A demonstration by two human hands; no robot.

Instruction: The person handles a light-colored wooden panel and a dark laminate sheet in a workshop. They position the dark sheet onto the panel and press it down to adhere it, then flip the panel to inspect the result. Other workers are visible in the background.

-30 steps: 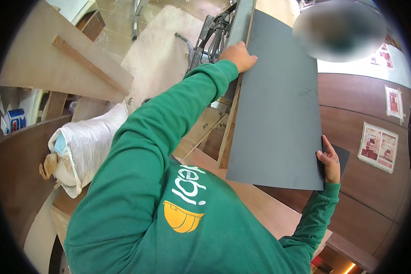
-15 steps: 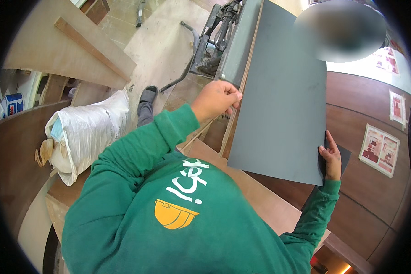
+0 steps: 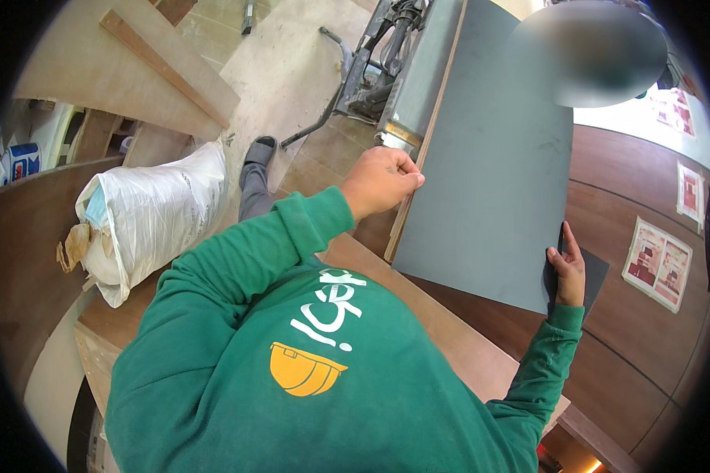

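A large dark grey flat panel (image 3: pixel 489 165) stretches away from me, its near edge in front of my chest. My right hand (image 3: pixel 568 268) grips its right edge near the close corner, thumb on the top face and fingers along the side. At the panel's left edge is my left hand (image 3: pixel 386 180), thumb and fingers pinched together. Whatever is in that pinch is hidden or too small to make out. Thin brown board edges (image 3: pixel 426 150) show along the panel's left side, beside the left fingertips.
A machine with a metal rail and black parts (image 3: pixel 390 87) stands left of the panel. A stuffed white sack (image 3: pixel 154 217) lies on the left, below a leaning wooden board (image 3: pixel 126 71). Taped printed sheets (image 3: pixel 659 264) are on brown boards at right. A blurred patch covers the far right.
My left hand has moved slightly nearer me along the panel's left edge, fingers still pinched. The right hand keeps its grip. The view has shifted a little.
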